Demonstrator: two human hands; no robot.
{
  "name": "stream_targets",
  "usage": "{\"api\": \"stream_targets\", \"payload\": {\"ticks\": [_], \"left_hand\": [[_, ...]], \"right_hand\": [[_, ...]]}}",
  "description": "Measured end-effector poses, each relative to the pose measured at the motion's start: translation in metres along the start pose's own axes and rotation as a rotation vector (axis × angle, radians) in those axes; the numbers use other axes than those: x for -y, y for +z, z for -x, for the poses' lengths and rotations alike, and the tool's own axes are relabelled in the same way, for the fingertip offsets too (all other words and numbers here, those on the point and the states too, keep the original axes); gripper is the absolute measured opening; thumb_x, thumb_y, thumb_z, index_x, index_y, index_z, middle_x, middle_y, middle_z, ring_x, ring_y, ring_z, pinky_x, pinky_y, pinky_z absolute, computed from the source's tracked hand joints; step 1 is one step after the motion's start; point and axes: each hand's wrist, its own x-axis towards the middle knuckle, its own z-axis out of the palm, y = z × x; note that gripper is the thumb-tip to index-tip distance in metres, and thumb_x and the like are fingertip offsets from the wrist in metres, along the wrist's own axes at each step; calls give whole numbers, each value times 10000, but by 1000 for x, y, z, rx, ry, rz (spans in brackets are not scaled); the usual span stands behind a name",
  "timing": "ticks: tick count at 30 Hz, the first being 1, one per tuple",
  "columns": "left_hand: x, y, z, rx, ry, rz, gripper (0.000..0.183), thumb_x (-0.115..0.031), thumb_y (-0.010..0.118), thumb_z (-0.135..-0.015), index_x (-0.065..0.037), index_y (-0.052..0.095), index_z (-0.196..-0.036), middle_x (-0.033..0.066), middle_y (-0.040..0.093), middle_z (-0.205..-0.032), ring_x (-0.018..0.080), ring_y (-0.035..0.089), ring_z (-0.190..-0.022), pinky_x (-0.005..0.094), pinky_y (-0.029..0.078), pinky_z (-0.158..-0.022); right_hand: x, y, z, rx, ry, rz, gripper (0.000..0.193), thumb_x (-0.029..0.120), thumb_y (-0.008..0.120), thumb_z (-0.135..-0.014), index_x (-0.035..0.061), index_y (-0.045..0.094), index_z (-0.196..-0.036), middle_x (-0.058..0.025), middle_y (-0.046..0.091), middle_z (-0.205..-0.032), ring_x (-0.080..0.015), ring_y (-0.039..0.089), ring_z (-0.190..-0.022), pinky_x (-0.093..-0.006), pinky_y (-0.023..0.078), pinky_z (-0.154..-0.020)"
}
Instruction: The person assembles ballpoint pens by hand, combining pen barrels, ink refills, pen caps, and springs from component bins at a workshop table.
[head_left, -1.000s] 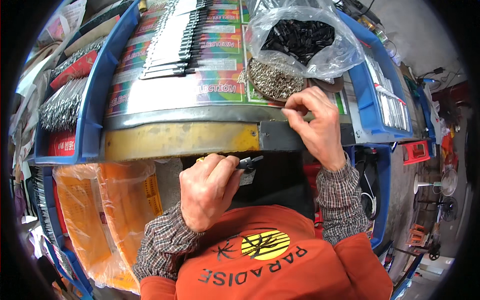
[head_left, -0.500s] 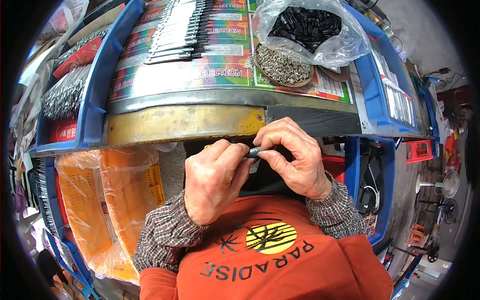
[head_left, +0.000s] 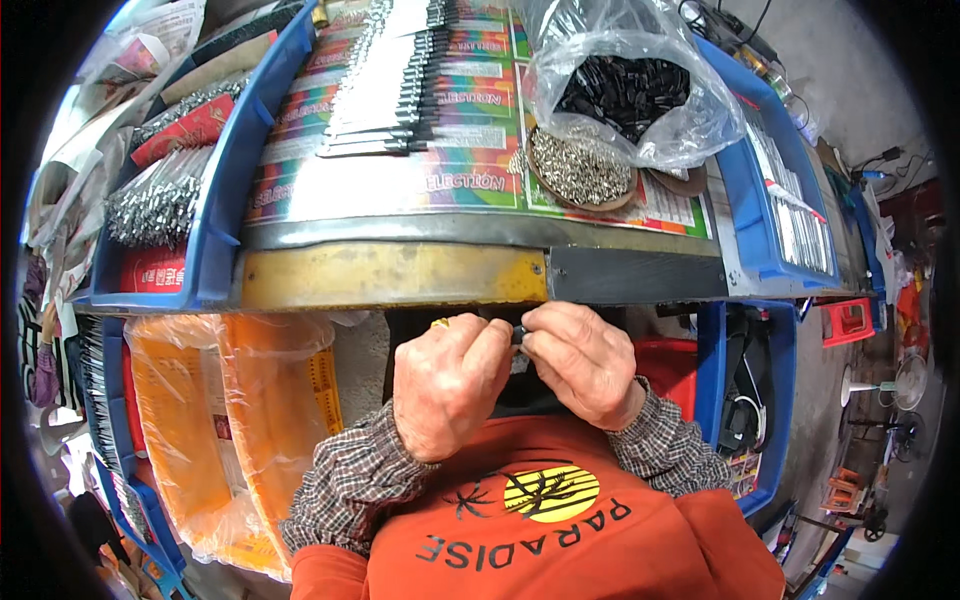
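pinching black piece (head_left: 518,336), left hand (head_left: 450,378) and right hand (head_left: 583,364) both clamped on it; right's down from far metal bits (head_left: 580,168), so looks two-handed now

One wide fisheye camera, worn on the head, looks steeply down from above the shirt (head_left: 690,545), with the left hand (head_left: 450,380) and right hand (head_left: 585,362) close below. It faces across the bench (head_left: 390,275), whose near edge crosses mid-view and whose far part runs off the top.

White glare on the printed mat (head_left: 380,187) (edges dark, curved).
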Motion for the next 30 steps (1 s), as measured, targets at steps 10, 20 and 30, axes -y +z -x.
{"api": "stream_targets", "payload": {"ticks": [10,20,30], "left_hand": [[6,-1,-8,-31,22,-23,250,3,720,-689,-32,618,-915,90,600,-764,269,600,-646,354,486,-568],[45,-24,-42,-48,7,-134,150,-18,698,-751,-19,618,-878,131,593,-749,309,604,-664,380,478,-584],[134,-50,-126,-171,106,-368,151,-2,627,-768,-23,538,-888,161,585,-749,344,603,-691,393,476,-620]], "right_hand": [[-10,2,-2,17,-82,50,319,-28,707,-678,-32,641,-990,-167,642,-1003,-315,660,-920,-373,570,-748],[-29,-17,-25,-155,39,92,279,-23,730,-706,15,646,-970,-114,626,-926,-280,643,-796,-357,539,-662],[-46,-9,-20,-168,124,34,244,-24,724,-713,21,639,-938,-104,616,-881,-275,629,-768,-365,522,-666]]}}
